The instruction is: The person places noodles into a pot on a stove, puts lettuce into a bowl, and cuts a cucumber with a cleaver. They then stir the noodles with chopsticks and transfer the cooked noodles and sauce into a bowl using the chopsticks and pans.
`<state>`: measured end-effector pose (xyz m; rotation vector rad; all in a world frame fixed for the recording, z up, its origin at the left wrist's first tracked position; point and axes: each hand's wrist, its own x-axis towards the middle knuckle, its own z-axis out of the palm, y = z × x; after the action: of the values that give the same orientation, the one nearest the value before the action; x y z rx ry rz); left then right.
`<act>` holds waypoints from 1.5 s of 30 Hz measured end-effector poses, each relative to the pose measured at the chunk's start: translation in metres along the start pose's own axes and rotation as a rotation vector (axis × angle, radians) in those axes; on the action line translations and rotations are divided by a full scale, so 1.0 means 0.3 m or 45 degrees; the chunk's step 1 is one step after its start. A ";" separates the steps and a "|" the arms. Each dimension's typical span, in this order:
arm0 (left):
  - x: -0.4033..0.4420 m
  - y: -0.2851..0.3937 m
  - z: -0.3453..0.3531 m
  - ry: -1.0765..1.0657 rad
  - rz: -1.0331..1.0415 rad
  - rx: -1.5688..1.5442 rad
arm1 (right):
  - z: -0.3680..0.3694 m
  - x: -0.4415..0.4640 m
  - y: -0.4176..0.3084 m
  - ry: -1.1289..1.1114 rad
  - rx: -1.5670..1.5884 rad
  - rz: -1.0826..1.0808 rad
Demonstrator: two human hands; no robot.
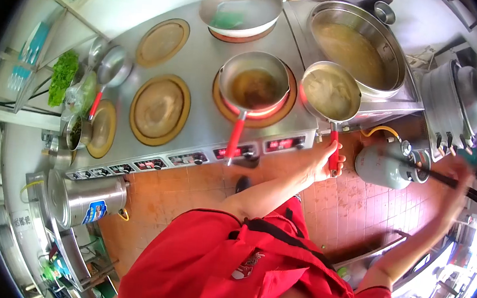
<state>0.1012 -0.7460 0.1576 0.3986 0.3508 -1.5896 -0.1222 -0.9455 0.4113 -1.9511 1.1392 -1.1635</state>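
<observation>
My left hand (328,162) is closed around the red handle of a small saucepan (330,92) that holds pale, cloudy liquid with pieces in it. This saucepan is tilted beside the rim of a large oval pot (356,48) of yellowish broth. Far to the right, my right hand (461,176) is blurred by motion, closed on a long dark utensil (448,179); the utensil's tip is smeared. Another red-handled saucepan (254,87) with brown liquid sits on a glowing round burner, left of the held one.
Behind stands a wide pan (241,12) containing something green. Round burner plates (159,110) line the steel stove, with control panels (191,159) along its front. A gas cylinder (383,166) stands on the tiled floor at right. Stacked metal pans (447,103) hang nearby. Lettuce (63,77) is at left.
</observation>
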 end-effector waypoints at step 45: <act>-0.613 -0.689 -0.018 0.696 0.605 0.356 | 1.129 0.020 -0.003 -1.534 0.935 0.144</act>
<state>-0.0971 -0.5685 0.2333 1.0595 0.4101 -1.0441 0.1827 -0.9303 0.2646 -1.4904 0.1148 -0.1221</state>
